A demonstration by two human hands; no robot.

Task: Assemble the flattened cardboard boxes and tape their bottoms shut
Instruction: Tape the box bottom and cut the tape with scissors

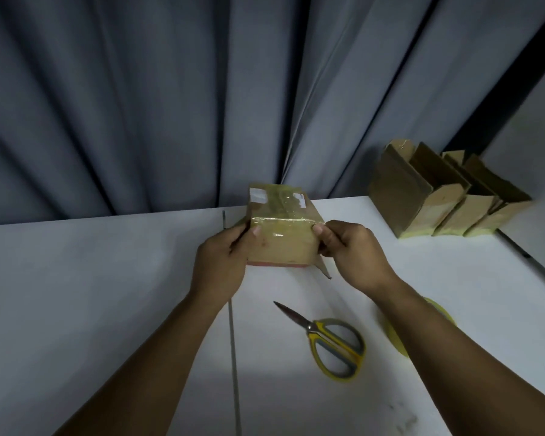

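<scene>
The left hand (221, 258) grips the left side of a small cardboard box (280, 243), thumb pressed on its near face and fingers curled behind the side. The right hand (349, 249) pinches the box's right edge, thumb on the taped upper corner and fingers curled beneath. Both hold the box just above centre of the frame, over the far part of the white desk (107, 294). Glossy yellowish tape (283, 220) runs along its top edge and over the upper face, which also carries white label scraps. A loose flap sticks out at the box's lower right.

Below the box, in the lower middle of the frame, yellow-and-grey scissors (331, 344) lie on the desk, blades shut and pointing toward the upper left. Just right of them a yellow tape roll (395, 339) shows partly under the right forearm. At the right of the frame a row of assembled boxes (438, 199) stands against the desk's far edge. Grey-blue curtains (170, 105) fill the upper frame.
</scene>
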